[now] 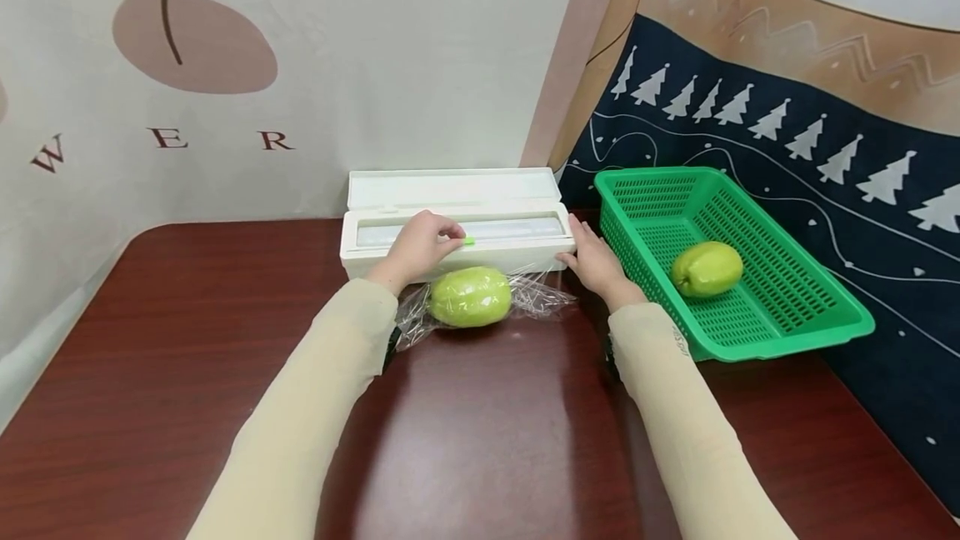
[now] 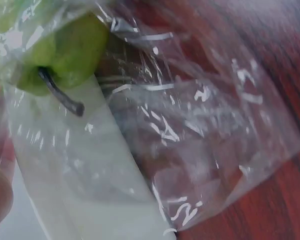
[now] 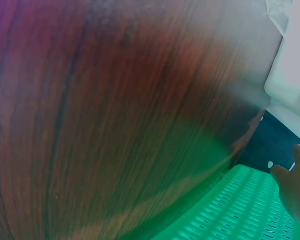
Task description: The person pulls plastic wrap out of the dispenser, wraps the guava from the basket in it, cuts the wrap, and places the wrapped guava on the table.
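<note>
A white cling film dispenser (image 1: 450, 257) stands at the back of the table, its lid (image 1: 450, 188) raised. My left hand (image 1: 420, 247) reaches over its front and pinches a small bright green slider tab (image 1: 469, 241) on the top. At the right end, my right hand (image 1: 594, 261) holds the dispenser, thumb at the front. In front of it lies a green pear (image 1: 470, 297) wrapped in clear film (image 1: 542, 297), loose at both sides. The left wrist view shows its dark stem (image 2: 60, 92) under the film; only part of the left hand appears there.
A green plastic basket (image 1: 780, 344) stands to the right, close beside my right forearm, with an unwrapped yellow-green pear (image 1: 707, 269) inside. Printed cloth (image 1: 450, 48) hangs behind the dark red wooden table (image 1: 187, 357).
</note>
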The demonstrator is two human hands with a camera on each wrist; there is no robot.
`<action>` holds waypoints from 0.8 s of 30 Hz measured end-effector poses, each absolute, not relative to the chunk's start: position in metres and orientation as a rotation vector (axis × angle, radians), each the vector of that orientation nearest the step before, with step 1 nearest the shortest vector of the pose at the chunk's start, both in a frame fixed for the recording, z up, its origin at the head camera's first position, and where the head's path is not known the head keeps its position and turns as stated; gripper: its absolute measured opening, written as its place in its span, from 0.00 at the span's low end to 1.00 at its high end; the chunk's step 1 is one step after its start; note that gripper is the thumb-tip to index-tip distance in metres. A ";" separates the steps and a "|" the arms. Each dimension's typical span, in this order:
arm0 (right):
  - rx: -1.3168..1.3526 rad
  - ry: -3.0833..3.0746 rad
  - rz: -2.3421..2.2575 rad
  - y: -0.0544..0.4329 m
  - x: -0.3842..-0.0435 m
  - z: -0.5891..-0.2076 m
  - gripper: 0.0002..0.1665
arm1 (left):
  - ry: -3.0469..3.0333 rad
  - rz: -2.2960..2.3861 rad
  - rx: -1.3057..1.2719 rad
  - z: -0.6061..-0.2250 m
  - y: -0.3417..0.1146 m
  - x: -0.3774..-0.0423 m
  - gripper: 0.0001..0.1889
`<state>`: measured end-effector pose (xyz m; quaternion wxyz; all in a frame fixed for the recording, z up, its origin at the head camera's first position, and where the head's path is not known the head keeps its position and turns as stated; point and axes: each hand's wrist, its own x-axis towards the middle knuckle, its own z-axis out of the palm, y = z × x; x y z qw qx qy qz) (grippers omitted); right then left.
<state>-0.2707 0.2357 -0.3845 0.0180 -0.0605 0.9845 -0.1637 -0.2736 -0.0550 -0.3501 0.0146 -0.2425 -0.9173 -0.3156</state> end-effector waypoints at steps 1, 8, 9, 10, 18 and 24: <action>-0.194 3.056 -0.510 0.235 -0.271 -0.385 0.45 | -2.855 -0.982 -0.751 -0.350 -0.057 -0.273 0.10; -0.199 3.065 -0.515 0.235 -0.270 -0.384 0.45 | -2.835 -0.909 -0.734 -0.350 -0.075 -0.270 0.10; -0.197 3.064 -0.513 0.235 -0.269 -0.384 0.45 | -2.832 -0.897 -0.733 -0.350 -0.077 -0.269 0.10; -0.199 3.066 -0.508 0.235 -0.269 -0.384 0.45 | -2.828 -0.891 -0.734 -0.350 -0.079 -0.269 0.10; -0.201 3.061 -0.510 0.236 -0.269 -0.384 0.45 | -2.827 -0.889 -0.696 -0.352 -0.097 -0.266 0.09; -0.195 3.049 -0.515 0.236 -0.270 -0.386 0.45 | -2.817 -0.864 -0.680 -0.352 -0.111 -0.263 0.09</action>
